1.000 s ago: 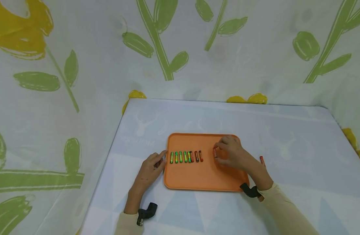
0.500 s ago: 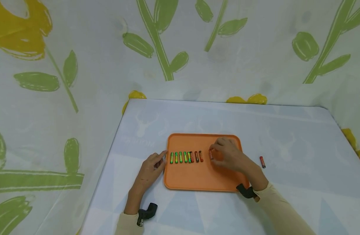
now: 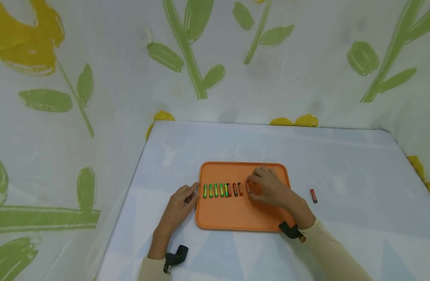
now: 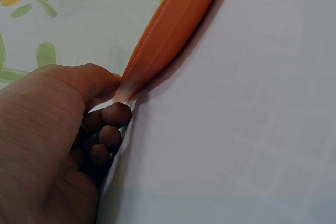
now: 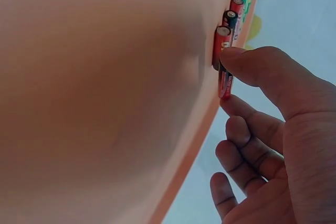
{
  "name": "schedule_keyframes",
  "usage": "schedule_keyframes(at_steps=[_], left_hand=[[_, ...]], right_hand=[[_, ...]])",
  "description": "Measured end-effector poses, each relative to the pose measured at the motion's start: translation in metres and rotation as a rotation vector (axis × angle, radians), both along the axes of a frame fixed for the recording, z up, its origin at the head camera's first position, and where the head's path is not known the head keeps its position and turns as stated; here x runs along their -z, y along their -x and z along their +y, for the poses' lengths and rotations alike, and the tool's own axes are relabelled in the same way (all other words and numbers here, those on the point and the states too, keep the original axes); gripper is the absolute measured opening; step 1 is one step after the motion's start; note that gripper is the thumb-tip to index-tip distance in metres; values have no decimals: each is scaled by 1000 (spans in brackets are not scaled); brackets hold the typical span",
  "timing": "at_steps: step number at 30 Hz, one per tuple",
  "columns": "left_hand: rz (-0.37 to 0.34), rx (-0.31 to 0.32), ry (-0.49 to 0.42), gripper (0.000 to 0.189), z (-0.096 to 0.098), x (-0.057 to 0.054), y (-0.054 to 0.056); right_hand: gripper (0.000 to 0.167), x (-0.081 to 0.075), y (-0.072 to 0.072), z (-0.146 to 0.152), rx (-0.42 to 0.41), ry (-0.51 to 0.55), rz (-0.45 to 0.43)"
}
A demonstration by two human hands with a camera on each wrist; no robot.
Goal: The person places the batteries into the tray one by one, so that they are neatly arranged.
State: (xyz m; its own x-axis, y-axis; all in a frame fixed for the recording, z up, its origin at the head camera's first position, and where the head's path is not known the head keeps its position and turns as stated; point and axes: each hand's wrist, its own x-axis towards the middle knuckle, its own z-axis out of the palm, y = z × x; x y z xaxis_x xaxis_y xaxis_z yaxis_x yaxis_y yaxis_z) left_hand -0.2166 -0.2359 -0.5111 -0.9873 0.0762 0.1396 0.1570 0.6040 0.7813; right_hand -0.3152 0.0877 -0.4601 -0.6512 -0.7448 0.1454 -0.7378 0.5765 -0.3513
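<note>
My right hand (image 3: pixel 269 188) pinches a red battery (image 3: pixel 248 187) upright between thumb and index finger, over the orange tray (image 3: pixel 232 216). In the right wrist view the thumb is at its upper end and the index fingertip at its lower end; the other fingers are loosely curled. Just left of it, a row of slim batteries lies side by side: several green ones (image 3: pixel 216 190), then red ones (image 3: pixel 235 189). My left hand (image 3: pixel 177 205) holds the tray's left rim, with thumb and index finger at the edge in the left wrist view.
One more red battery (image 3: pixel 313 196) lies on the table, right of the tray. A pale patterned cloth (image 3: pixel 355 171) covers the table. Behind and to the left hangs a curtain (image 3: pixel 120 70) with green leaves and yellow flowers.
My right hand has moved left across the tray with the red battery, nearer to the row. The lone battery on the table now shows fully. My left hand has stayed put.
</note>
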Motion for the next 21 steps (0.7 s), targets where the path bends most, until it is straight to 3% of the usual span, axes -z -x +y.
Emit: schedule_keyframes(at_steps=[8, 21], left_hand=[[21, 18, -11, 42, -1, 0, 1], [41, 16, 4, 43, -1, 1, 3]], right_hand=[[39, 2, 1, -3, -1, -24, -22], [42, 5, 4, -6, -7, -37, 15]])
